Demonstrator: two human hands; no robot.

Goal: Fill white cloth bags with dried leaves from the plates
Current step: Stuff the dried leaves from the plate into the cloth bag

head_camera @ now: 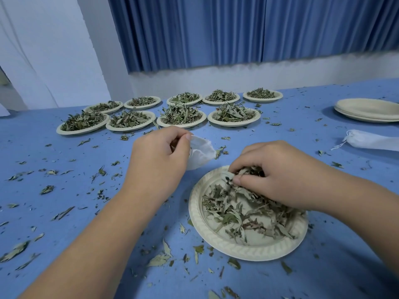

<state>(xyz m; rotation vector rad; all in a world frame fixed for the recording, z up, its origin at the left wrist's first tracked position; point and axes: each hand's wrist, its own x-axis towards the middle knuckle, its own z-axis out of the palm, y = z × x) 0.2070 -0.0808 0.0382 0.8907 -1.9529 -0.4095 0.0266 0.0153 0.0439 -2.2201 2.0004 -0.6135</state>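
Our left hand (158,153) is pinching one bag (201,155), our right hand (278,172) is gripping leaves (233,210) on one plate (226,244); nine full plates (181,126) are sitting behind.

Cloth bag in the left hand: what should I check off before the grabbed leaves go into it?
1. Left hand pinches the white cloth bag: ok.
2. Bag mouth held open: cannot tell.
3. Right hand curled round dried leaves: ok.
4. Leaves remain on the near plate: ok.
5. Bag held close to that plate: ok.
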